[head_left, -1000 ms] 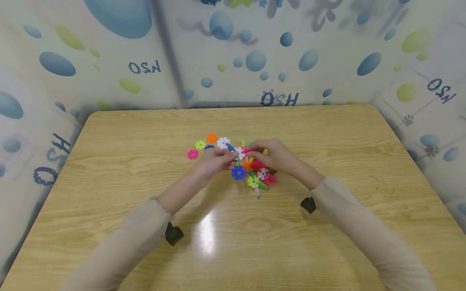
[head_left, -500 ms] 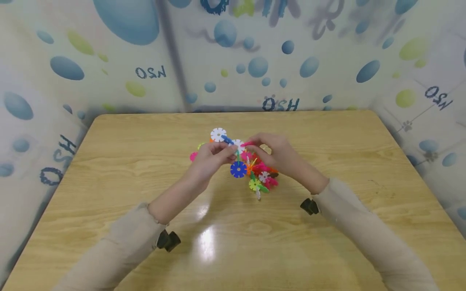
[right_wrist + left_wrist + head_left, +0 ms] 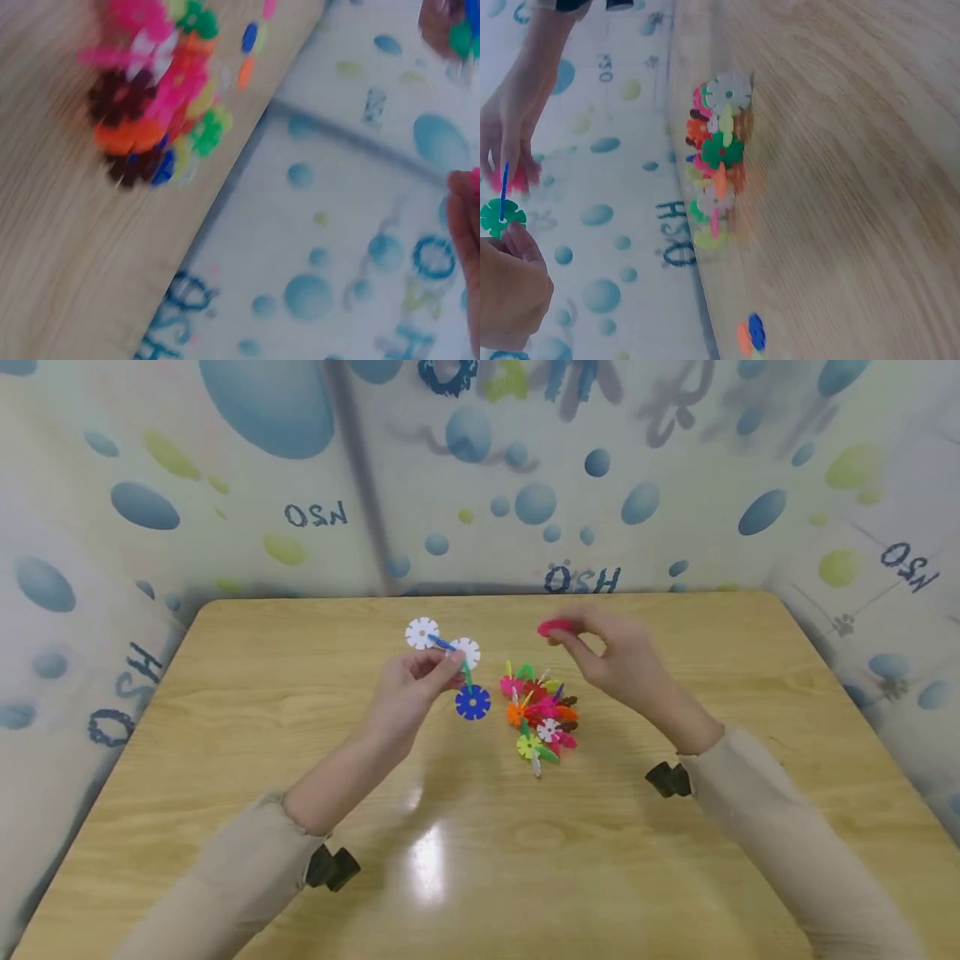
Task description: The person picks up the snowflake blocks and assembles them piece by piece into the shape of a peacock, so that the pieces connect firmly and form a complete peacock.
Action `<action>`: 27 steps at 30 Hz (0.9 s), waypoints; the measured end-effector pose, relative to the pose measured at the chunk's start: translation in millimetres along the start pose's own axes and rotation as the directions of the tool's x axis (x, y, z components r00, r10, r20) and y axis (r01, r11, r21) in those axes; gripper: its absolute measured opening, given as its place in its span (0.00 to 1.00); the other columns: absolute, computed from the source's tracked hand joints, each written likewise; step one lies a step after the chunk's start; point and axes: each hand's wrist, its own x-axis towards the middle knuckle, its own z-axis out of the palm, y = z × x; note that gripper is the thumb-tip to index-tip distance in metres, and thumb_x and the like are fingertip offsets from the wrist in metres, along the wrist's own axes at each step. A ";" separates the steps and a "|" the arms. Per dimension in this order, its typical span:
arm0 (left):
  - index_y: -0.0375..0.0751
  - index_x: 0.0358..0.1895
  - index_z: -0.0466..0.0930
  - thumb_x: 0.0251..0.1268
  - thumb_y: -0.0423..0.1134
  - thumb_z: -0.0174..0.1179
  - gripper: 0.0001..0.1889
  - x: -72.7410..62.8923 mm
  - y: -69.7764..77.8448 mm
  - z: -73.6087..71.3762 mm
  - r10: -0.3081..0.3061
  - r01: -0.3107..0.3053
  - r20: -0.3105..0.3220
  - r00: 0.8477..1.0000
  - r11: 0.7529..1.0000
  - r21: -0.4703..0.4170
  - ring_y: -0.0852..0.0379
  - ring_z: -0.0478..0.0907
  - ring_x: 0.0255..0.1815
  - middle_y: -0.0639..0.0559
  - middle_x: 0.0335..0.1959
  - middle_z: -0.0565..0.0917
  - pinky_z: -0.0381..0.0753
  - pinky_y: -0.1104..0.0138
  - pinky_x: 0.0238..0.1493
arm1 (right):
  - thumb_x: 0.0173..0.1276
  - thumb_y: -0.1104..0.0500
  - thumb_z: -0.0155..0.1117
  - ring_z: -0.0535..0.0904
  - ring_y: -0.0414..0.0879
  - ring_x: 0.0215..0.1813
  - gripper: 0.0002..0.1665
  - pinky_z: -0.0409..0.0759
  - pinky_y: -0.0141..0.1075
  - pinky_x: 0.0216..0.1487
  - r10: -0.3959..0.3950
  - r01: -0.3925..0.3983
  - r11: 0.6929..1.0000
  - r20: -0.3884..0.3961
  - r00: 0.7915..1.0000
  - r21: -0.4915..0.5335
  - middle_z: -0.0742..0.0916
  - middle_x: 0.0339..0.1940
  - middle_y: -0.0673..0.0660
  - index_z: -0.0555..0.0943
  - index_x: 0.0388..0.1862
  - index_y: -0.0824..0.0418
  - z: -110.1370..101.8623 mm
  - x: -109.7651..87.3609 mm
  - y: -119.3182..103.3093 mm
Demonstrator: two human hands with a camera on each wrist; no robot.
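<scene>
In the head view, my left hand (image 3: 397, 702) pinches a chain of slotted snowflake discs over the table. The chain has a white disc (image 3: 422, 633) at one end, an edge-on blue piece, another white disc (image 3: 468, 652), a green piece and a dark blue disc (image 3: 472, 702) hanging lowest. My right hand (image 3: 626, 660), raised to the right, pinches a pink disc (image 3: 553, 627) between thumb and fingers, apart from the chain. The left wrist view shows the chain's green disc (image 3: 499, 218) face-on above my left fingers.
A cluster of joined colourful discs (image 3: 534, 714) stands on the wooden table (image 3: 570, 860) between and below the hands. In the left wrist view a loose blue disc (image 3: 757, 332) and an orange disc (image 3: 743, 339) lie apart from it. A patterned wall (image 3: 525, 485) borders the table's far edge.
My right hand has moved up and right with the pink disc, away from the chain's white disc. My left hand has lifted and shifted left with the chain, now covering the loose discs in the head view.
</scene>
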 end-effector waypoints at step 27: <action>0.34 0.39 0.73 0.65 0.39 0.53 0.10 2.9 -4.1 23.8 -0.076 0.071 -0.020 0.997 0.982 -0.172 0.62 0.78 0.33 0.55 0.28 0.78 0.73 0.66 0.59 | 0.57 0.72 0.62 0.85 0.47 0.35 0.07 0.82 0.31 0.37 0.082 -0.117 0.965 0.152 0.985 0.236 0.86 0.31 0.60 0.75 0.35 0.69 16.6 -2.7 -14.8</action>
